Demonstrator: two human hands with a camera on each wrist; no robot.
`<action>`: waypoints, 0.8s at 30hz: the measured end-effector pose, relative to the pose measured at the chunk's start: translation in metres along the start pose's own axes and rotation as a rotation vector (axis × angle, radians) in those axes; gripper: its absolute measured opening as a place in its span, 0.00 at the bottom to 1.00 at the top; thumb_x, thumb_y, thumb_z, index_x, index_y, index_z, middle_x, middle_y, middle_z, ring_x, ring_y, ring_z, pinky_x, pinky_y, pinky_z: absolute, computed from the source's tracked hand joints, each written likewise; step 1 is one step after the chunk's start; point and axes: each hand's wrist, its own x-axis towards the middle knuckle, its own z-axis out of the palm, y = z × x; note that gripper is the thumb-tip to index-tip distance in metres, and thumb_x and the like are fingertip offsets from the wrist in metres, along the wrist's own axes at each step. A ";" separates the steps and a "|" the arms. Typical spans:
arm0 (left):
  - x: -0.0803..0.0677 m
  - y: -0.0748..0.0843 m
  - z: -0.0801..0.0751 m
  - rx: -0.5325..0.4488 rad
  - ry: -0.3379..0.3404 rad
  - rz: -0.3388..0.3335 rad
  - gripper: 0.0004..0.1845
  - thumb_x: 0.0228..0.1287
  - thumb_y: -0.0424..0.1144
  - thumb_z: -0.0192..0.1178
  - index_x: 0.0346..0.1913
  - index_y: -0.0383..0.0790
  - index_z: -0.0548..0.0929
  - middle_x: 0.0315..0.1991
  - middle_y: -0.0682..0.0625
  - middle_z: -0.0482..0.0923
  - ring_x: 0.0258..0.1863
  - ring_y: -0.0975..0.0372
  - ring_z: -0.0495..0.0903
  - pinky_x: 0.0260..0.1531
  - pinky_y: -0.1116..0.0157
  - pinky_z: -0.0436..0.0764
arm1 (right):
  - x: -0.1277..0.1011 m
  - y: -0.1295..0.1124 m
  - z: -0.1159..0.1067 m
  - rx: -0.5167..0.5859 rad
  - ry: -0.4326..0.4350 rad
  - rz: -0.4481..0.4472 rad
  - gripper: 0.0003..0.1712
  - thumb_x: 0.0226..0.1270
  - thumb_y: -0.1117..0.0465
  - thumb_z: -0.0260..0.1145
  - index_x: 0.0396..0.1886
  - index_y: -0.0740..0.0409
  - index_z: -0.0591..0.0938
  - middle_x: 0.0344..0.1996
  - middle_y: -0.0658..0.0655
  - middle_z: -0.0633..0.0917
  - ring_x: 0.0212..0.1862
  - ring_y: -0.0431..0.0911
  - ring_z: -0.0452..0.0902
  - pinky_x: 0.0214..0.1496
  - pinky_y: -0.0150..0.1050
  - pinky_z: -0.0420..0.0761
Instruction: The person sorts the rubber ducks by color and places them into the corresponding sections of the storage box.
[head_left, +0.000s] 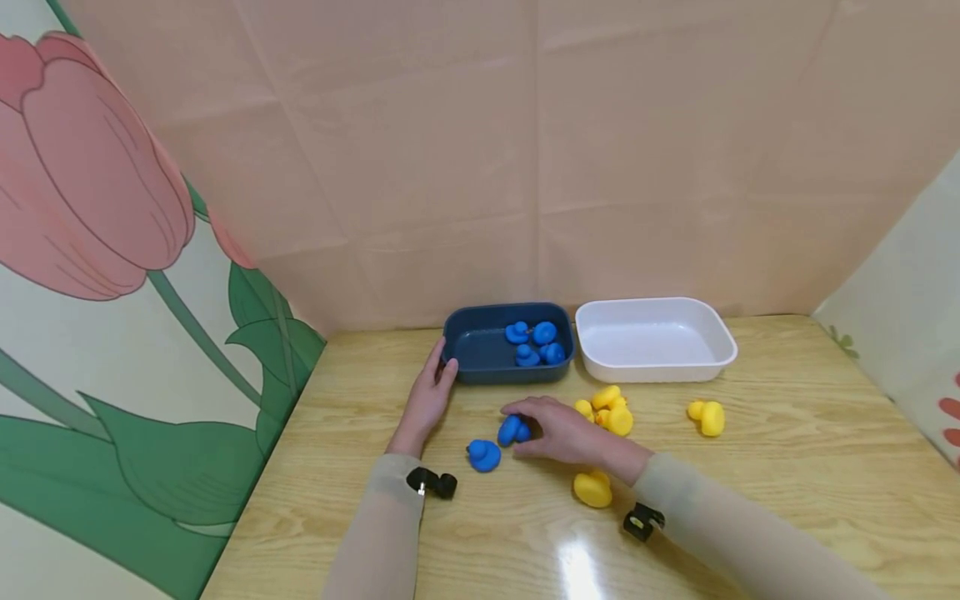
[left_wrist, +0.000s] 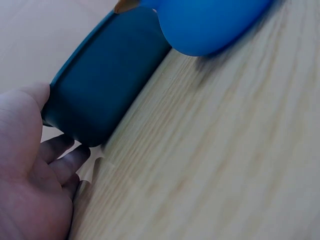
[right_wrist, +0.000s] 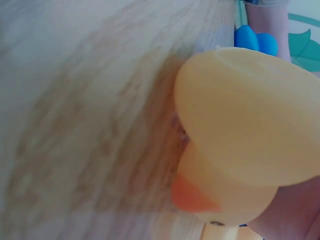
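My left hand [head_left: 427, 402] is at the left end of a dark blue tray [head_left: 472, 375], fingers along its end and thumb at the front corner. In the left wrist view the tray wall [left_wrist: 100, 85] shows beside the thumb and fingertips. My right hand [head_left: 555, 427] reaches in from the right, fingers and thumb curved round a blue rubber duck [head_left: 510, 430] in front of the tray. Another blue duck [head_left: 483, 456] sits just to its left. Several blue ducks [head_left: 544, 333] lie in the tray's right half.
A white tray [head_left: 656, 373] stands right of the blue one. Yellow ducks [head_left: 618, 419] cluster in front of it, with one yellow duck [head_left: 707, 417] farther right. Another yellow duck [head_left: 592, 489] lies by my right wrist, large in the right wrist view. A pink wall covering [head_left: 525, 167] rises behind.
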 end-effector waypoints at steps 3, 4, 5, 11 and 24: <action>0.000 0.000 0.000 -0.004 -0.001 0.004 0.36 0.89 0.63 0.48 0.91 0.64 0.55 0.89 0.52 0.53 0.86 0.52 0.57 0.84 0.50 0.59 | 0.000 0.001 0.001 -0.006 0.001 -0.009 0.35 0.75 0.51 0.79 0.77 0.53 0.81 0.70 0.53 0.84 0.70 0.55 0.77 0.76 0.58 0.76; 0.000 0.000 0.000 -0.004 -0.002 0.002 0.36 0.89 0.63 0.48 0.91 0.64 0.55 0.89 0.53 0.53 0.86 0.52 0.57 0.84 0.51 0.59 | 0.000 0.002 0.001 -0.004 0.002 -0.009 0.34 0.76 0.51 0.79 0.77 0.53 0.81 0.70 0.53 0.84 0.70 0.54 0.77 0.76 0.58 0.76; 0.000 0.000 0.000 -0.002 -0.003 0.001 0.36 0.89 0.63 0.48 0.91 0.64 0.55 0.89 0.53 0.53 0.86 0.52 0.57 0.84 0.50 0.59 | 0.000 0.002 0.002 -0.003 0.003 -0.011 0.34 0.76 0.51 0.79 0.77 0.53 0.81 0.70 0.53 0.84 0.69 0.54 0.77 0.75 0.58 0.76; 0.000 0.000 0.000 -0.002 -0.006 -0.005 0.40 0.84 0.71 0.47 0.91 0.64 0.55 0.89 0.52 0.53 0.86 0.52 0.57 0.84 0.50 0.59 | 0.000 0.004 0.002 -0.013 0.011 -0.022 0.31 0.78 0.51 0.77 0.75 0.53 0.82 0.68 0.52 0.85 0.68 0.53 0.78 0.74 0.57 0.78; 0.000 0.001 0.000 -0.009 -0.010 -0.003 0.41 0.84 0.72 0.47 0.91 0.64 0.55 0.89 0.51 0.53 0.86 0.51 0.58 0.84 0.48 0.59 | 0.000 0.004 0.004 -0.045 0.046 -0.042 0.26 0.78 0.52 0.77 0.71 0.51 0.86 0.64 0.49 0.87 0.65 0.51 0.80 0.72 0.56 0.79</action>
